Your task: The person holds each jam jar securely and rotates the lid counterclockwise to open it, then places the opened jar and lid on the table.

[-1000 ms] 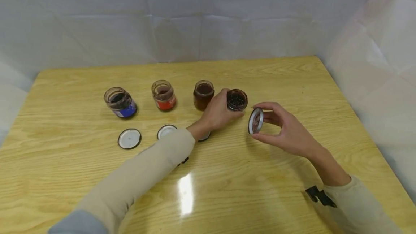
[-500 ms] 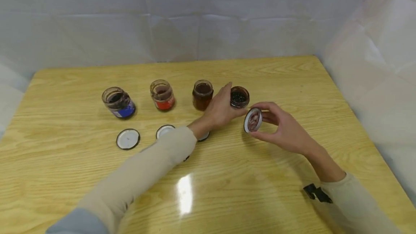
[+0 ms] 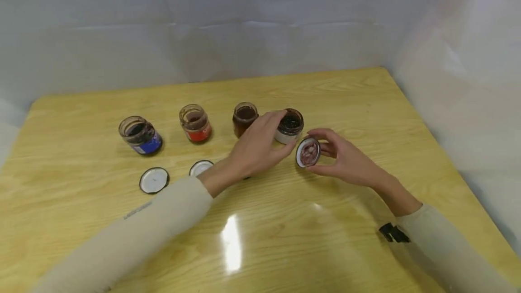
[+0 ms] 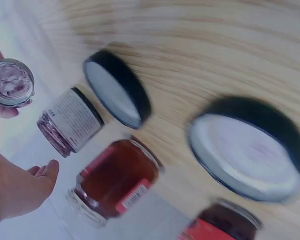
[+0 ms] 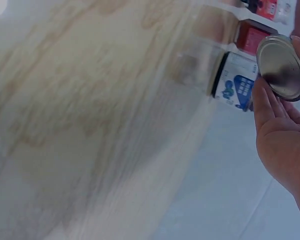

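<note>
My right hand (image 3: pixel 346 159) pinches a jar lid (image 3: pixel 308 153) by its rim, thumb below and fingers above. The lid stands on edge, its inner side smeared with reddish jam; the right wrist view shows its bare metal top (image 5: pixel 282 67). Left of it stands a lidless jar with a white label (image 3: pixel 286 136), dark contents inside. My left hand (image 3: pixel 256 148) hovers beside that jar, thumb spread from the fingers; the left wrist view shows a gap between hand and jar (image 4: pixel 72 120). Close behind the left hand is an uncapped jar of brown-red jam (image 3: pixel 245 119).
Further left stand an open red-labelled jar (image 3: pixel 196 125) and an open blue-labelled jar (image 3: pixel 141 135). Lids lie upturned on the wooden table (image 3: pixel 285 238): one lid (image 3: pixel 154 180) fully visible, another (image 3: pixel 200 167) partly behind my left arm. A pale sheet (image 3: pixel 260 49) hangs behind the table.
My left hand has let go of the white-labelled jar and drawn back left, so its label now shows. The lid in my right hand has turned its inner side more toward the head camera.
</note>
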Tool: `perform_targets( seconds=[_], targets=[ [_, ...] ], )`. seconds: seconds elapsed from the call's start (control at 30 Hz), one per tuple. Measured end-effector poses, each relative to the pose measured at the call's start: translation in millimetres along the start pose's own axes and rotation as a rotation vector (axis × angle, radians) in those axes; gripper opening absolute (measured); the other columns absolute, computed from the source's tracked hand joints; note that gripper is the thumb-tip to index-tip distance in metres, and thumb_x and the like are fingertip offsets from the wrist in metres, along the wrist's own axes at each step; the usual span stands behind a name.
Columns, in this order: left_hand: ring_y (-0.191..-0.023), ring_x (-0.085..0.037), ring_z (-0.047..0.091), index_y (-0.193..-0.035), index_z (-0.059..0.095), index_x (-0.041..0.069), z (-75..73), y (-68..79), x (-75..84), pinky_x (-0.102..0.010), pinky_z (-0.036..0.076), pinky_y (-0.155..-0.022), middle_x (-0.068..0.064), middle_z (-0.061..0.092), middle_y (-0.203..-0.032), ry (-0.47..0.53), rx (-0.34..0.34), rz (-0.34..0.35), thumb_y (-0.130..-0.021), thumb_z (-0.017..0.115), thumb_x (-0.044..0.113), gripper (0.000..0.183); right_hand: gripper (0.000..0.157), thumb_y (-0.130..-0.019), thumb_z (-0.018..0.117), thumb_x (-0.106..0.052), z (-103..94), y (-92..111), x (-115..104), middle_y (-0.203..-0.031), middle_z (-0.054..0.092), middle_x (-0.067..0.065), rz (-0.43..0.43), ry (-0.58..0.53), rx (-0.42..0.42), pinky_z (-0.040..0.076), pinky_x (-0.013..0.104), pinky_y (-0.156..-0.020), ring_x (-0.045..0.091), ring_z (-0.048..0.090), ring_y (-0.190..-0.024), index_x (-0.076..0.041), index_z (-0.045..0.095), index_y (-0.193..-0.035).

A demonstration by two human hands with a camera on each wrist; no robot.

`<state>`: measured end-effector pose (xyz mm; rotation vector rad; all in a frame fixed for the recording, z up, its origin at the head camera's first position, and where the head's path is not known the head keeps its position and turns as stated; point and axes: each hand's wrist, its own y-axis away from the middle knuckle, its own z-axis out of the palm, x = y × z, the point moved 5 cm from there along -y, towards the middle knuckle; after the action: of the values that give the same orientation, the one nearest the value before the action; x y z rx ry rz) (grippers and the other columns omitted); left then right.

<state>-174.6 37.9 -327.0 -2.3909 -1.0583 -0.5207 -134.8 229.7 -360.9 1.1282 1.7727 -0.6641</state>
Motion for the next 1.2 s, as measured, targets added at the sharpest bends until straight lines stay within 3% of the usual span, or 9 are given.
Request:
perform_targets(
  seconds=[0.13,0.3,0.4,0.6,0.73,0.93,1.2],
  targets=[
    [-0.126,-0.027,0.043,-0.14,0.043,0.003,-7.1,19.9,-1.9,-0.039,0.036,-0.103,-0.013,0.046,-0.139,-0.111,-0.015,0.092,-0.09,0.063,0.038,0.065,0.072,-0.08,0.079,-0.015,6.0,-4.8,4.6,-0.129,0.05,0.009,0.014,-0.003,-0.033,0.046,0.045,-0.091,0.022,0.05,-0.123,-0.005,0.039,-0.139],
    [-0.123,-0.03,0.047,-0.134,0.05,0.0,-10.5,40.0,-2.9,-0.042,0.04,-0.099,-0.017,0.051,-0.134,-0.231,-0.002,0.269,-0.087,0.064,0.039,0.062,0.073,-0.078,0.08,-0.013,13.9,-12.0,8.9,-0.131,0.051,0.01,0.017,0.013,-0.055,0.044,0.034,-0.095,0.023,0.049,-0.124,-0.003,0.041,-0.138],
    [-0.123,-0.032,0.047,-0.134,0.051,0.001,-10.3,50.0,-5.1,-0.045,0.041,-0.098,-0.018,0.05,-0.135,-0.298,-0.006,0.32,-0.087,0.063,0.043,0.064,0.074,-0.077,0.08,-0.012,17.7,-14.9,10.7,-0.133,0.05,0.011,0.027,0.036,-0.066,0.041,0.035,-0.098,0.027,0.049,-0.124,-0.001,0.041,-0.139],
    [-0.127,-0.033,0.043,-0.135,0.051,0.004,-9.8,67.5,-12.3,-0.046,0.038,-0.1,-0.018,0.047,-0.139,-0.402,-0.026,0.327,-0.087,0.059,0.051,0.068,0.075,-0.077,0.081,-0.019,22.0,-16.6,15.4,-0.134,0.05,0.009,0.031,0.165,-0.072,0.038,0.042,-0.101,0.026,0.051,-0.121,-0.004,0.043,-0.14],
    [-0.13,-0.033,0.039,-0.136,0.05,0.007,-8.3,75.4,-17.0,-0.046,0.035,-0.103,-0.017,0.045,-0.14,-0.448,-0.059,0.295,-0.086,0.058,0.055,0.07,0.074,-0.075,0.083,-0.022,23.0,-18.2,16.2,-0.129,0.054,0.008,-0.009,0.231,-0.06,0.04,0.043,-0.099,0.024,0.054,-0.115,-0.004,0.047,-0.137],
    [-0.133,-0.034,0.035,-0.14,0.047,0.011,-4.0,82.3,-21.3,-0.048,0.03,-0.105,-0.016,0.042,-0.143,-0.494,-0.137,0.231,-0.086,0.054,0.061,0.074,0.07,-0.074,0.084,-0.017,25.2,-22.0,16.6,-0.125,0.053,0.011,-0.064,0.273,-0.056,0.042,0.042,-0.095,0.024,0.052,-0.111,-0.001,0.049,-0.132],
    [-0.132,-0.034,0.036,-0.14,0.047,0.012,-3.9,85.9,-25.5,-0.049,0.029,-0.105,-0.014,0.043,-0.143,-0.524,-0.14,0.197,-0.086,0.052,0.064,0.075,0.07,-0.07,0.086,-0.017,28.2,-25.7,14.0,-0.12,0.052,0.012,-0.044,0.348,-0.028,0.04,0.042,-0.093,0.025,0.048,-0.108,0.0,0.051,-0.128]
  ],
)
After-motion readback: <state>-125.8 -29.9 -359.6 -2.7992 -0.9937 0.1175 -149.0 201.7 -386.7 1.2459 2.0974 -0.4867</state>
